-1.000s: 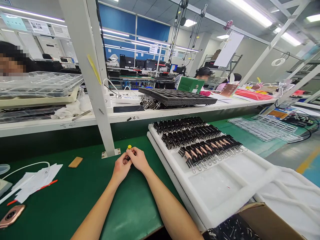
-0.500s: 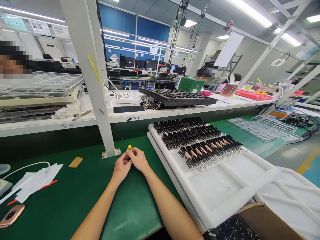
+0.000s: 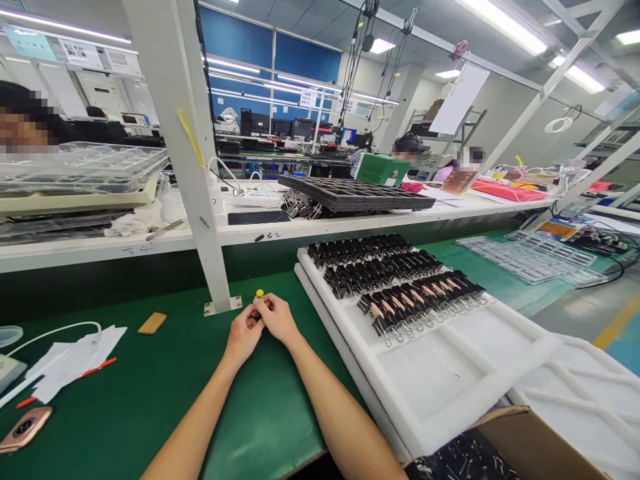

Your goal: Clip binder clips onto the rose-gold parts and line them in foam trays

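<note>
My left hand (image 3: 243,335) and my right hand (image 3: 278,321) meet over the green table, fingers curled together. Between them shows a bit of a small dark thing (image 3: 257,316), mostly hidden by the fingers. Just beyond my fingertips sticks up a small yellow round piece (image 3: 259,293); whether it joins the dark thing I cannot tell. To the right, a white foam tray (image 3: 320,283) carries rows of black binder clips (image 3: 385,267). The nearest row of clips grips copper-coloured parts (image 3: 400,301).
A white post (image 3: 193,153) rises just behind my hands. On the left lie a tan block (image 3: 153,323), white paper (image 3: 75,363) and a copper phone-like part (image 3: 25,430). An open cardboard box (image 3: 545,440) of binder clips stands at the lower right, clear plastic trays (image 3: 525,260) farther back.
Both hands keep the same pose at the same spot. The view has shifted very slightly. In the background, a person at the right has lifted into view.
</note>
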A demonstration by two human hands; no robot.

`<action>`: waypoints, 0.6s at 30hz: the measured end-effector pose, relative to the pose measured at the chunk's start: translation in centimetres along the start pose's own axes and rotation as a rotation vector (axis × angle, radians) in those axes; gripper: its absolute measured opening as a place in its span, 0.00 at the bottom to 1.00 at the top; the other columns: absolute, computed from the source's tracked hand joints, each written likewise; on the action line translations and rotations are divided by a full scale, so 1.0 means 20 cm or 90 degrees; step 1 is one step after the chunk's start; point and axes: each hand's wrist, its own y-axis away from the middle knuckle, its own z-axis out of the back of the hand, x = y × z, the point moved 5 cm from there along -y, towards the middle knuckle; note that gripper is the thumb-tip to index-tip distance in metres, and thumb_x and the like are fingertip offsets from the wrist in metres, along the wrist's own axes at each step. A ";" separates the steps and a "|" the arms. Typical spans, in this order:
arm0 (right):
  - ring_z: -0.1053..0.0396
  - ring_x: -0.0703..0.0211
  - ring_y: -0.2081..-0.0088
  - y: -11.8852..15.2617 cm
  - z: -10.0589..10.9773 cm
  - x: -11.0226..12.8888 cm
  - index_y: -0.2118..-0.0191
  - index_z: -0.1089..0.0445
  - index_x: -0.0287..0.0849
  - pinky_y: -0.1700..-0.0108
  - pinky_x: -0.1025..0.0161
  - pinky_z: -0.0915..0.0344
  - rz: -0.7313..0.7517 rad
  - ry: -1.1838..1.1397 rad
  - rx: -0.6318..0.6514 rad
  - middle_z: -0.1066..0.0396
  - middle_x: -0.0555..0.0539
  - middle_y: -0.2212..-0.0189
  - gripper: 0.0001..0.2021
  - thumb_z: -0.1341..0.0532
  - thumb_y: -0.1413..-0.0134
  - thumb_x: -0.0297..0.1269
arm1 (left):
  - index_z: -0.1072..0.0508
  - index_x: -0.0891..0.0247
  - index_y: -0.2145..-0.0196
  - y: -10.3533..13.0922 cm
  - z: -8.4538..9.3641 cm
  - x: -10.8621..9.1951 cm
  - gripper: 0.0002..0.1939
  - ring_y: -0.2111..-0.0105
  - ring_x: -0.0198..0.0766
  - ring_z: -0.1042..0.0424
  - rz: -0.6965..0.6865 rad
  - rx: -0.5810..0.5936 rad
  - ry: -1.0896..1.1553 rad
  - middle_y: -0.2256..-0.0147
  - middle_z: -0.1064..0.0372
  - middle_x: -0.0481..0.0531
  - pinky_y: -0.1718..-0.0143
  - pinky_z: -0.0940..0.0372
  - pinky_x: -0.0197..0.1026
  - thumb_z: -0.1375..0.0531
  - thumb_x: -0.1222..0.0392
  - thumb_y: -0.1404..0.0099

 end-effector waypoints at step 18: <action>0.35 0.61 0.72 0.00 0.07 0.01 0.76 0.33 0.45 0.66 0.63 0.39 0.003 -0.020 -0.016 0.33 0.54 0.78 0.21 0.39 0.42 0.56 | 0.23 0.61 0.60 0.07 -0.05 -0.11 0.09 0.75 0.36 0.38 -0.165 0.027 -0.166 0.72 0.32 0.47 0.70 0.40 0.39 0.39 0.57 0.36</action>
